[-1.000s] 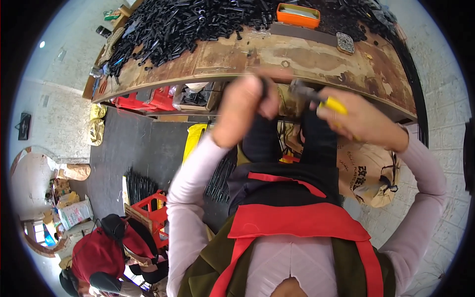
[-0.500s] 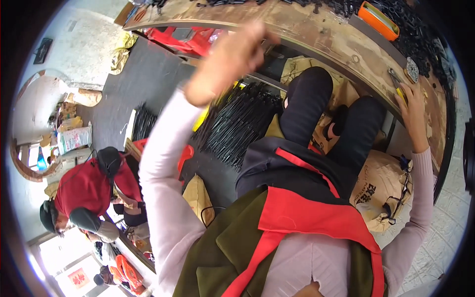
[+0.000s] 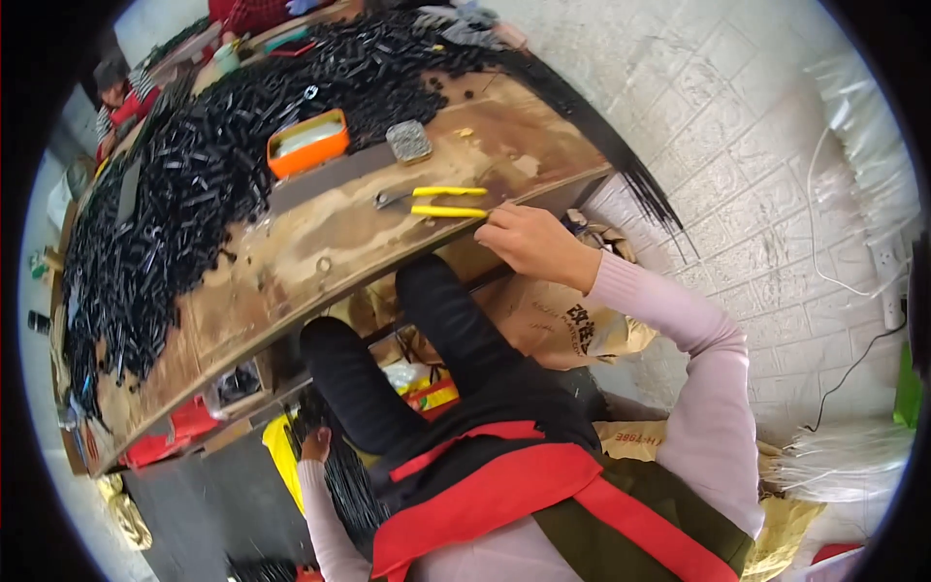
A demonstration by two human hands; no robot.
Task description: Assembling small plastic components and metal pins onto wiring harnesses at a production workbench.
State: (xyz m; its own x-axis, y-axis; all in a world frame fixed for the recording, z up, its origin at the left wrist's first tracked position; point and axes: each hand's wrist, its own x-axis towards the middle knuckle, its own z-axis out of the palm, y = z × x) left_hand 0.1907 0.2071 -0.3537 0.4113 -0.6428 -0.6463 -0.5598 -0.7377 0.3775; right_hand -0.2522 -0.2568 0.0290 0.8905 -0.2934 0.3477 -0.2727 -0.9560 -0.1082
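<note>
Pliers with yellow handles (image 3: 446,210) lie on the wooden workbench (image 3: 378,238) near its front edge, their handles spread. My right hand (image 3: 529,244) rests at that edge, fingers curled around the end of the nearer handle. Low on the left, beside my knee, my left hand (image 3: 316,444) is down at a bundle of thin black rods (image 3: 351,480). Its fingers are partly hidden among dark strands, so their grip does not show. A small clear box of metal bits (image 3: 408,142) and an orange tray (image 3: 308,143) stand farther back on the bench.
A large heap of short black tubular parts (image 3: 223,145) covers the far and left bench. Long black strands (image 3: 621,160) hang over its right end. Under the bench stand a printed brown sack (image 3: 572,325) and a red stool (image 3: 184,427). A person (image 3: 126,112) sits across at far left.
The view has swung to the right. My left hand, raised in front of the bench before, has dropped to the black rods by my knee. My right hand stays at the pliers.
</note>
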